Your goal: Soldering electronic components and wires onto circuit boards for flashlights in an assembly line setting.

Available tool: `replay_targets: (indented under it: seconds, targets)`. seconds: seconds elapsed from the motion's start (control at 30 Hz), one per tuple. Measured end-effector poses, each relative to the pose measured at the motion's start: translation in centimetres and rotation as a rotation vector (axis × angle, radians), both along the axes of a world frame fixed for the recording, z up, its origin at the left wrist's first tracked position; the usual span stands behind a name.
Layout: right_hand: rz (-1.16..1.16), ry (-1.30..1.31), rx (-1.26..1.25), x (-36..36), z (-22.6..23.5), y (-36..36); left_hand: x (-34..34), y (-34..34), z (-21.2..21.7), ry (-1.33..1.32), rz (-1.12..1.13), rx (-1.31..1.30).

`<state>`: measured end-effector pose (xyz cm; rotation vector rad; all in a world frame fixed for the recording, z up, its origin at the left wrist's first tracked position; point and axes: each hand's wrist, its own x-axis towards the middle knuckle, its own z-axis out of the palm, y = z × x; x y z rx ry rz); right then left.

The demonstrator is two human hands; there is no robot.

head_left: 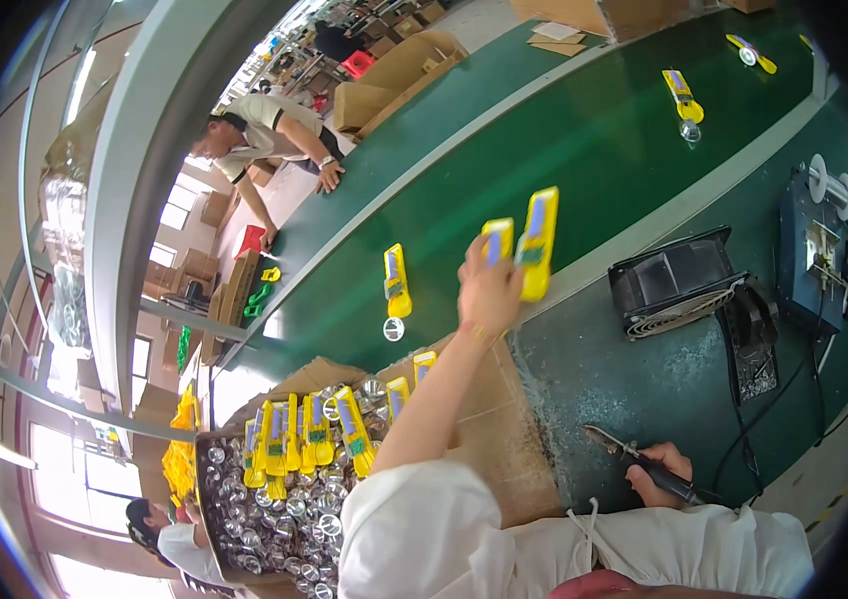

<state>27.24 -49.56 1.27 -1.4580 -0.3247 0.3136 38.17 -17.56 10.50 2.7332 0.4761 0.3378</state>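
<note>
My left hand (492, 295) reaches out over the green conveyor belt (594, 170), its fingers closed and slightly blurred. In it is a yellow plastic part (541, 245) with a green circuit board and a bluish strip. A second yellow part (497, 238) shows at the fingertips; whether it is also held I cannot tell. Low on the right, my right hand (662, 475) grips a corded soldering iron (679, 485) by its black handle, with the metal end pointing left over the bench. Several similar yellow parts (289, 434) lie on a box of clear round pieces (294, 529), left of my left forearm.
More yellow parts (397, 282) ride on the belt. A black fan (679, 285) stands on the bench (584, 389), beside a machine with a wire spool (832, 188). Cardboard (504, 439) lies under my left forearm. One person (269, 135) leans across the belt's far side; another (179, 539) is lower left.
</note>
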Motion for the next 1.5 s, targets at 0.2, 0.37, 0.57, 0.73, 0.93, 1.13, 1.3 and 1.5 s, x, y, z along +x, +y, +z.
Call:
replay_targets:
  seconds: [0.2, 0.37, 0.57, 0.73, 0.93, 1.13, 1.3, 1.5]
  targets:
    - [0.056, 0.067, -0.046, 0.3, -0.3, -0.5, -18.4, 2.0, 3.0, -0.039, 0.162, 0.146]
    - [0.145, -0.056, -0.108, 0.7, 0.4, -0.4, -26.5, 4.9, 0.4, 0.119, 0.396, 0.202]
    - [0.120, 0.050, -0.043, 0.4, 1.0, -0.1, -27.2, 3.5, -0.7, 0.001, 0.403, 0.353]
    - [0.110, 0.051, -0.040, 0.6, 1.1, -0.2, -26.0, -2.4, 1.9, -0.060, 0.352, 0.360]
    - [0.135, 0.108, -0.063, 0.6, 1.9, 0.2, -27.7, -9.8, -2.6, -0.073, 0.283, 0.160]
    - [0.120, 0.040, -0.075, 0.5, 1.8, 0.0, -31.6, -10.8, -1.8, -0.061, 0.533, 0.166]
    - [0.134, 0.020, -0.045, 0.4, 1.6, -0.2, -39.2, -5.5, -3.6, -0.070, 1.149, 0.469]
    - [0.112, 0.014, -0.027, 0.3, 1.9, 0.0, -37.1, -8.8, -4.9, -0.026, 0.881, 0.530]
